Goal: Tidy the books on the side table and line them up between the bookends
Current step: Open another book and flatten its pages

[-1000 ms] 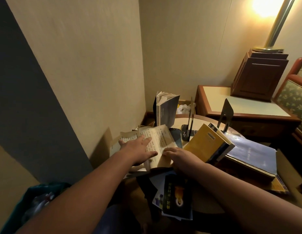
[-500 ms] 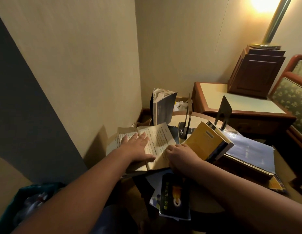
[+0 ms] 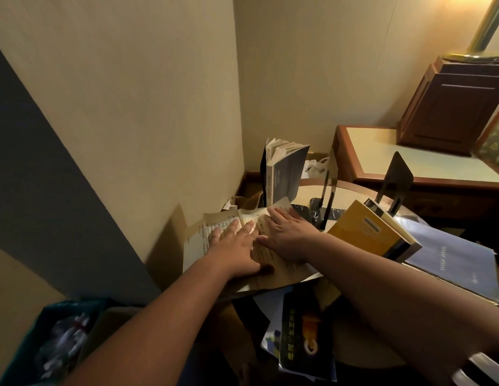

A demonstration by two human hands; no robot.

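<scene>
The right hand (image 3: 287, 235) has slid up onto the open book (image 3: 281, 270) beside the left hand (image 3: 234, 246), both with fingers (image 3: 279, 218) straight, probably to close it.

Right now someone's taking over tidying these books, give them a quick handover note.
Left hand and right hand: both open, flat on the open book at the left of the side table.
Left bookend and right bookend stand at the back, nothing lined up between them yet.
Dark blue book stands left of them; yellow book leans by the right bookend; large blue book lies flat; dark booklet overhangs the front edge.
Left: close the open book, line everything up.
</scene>
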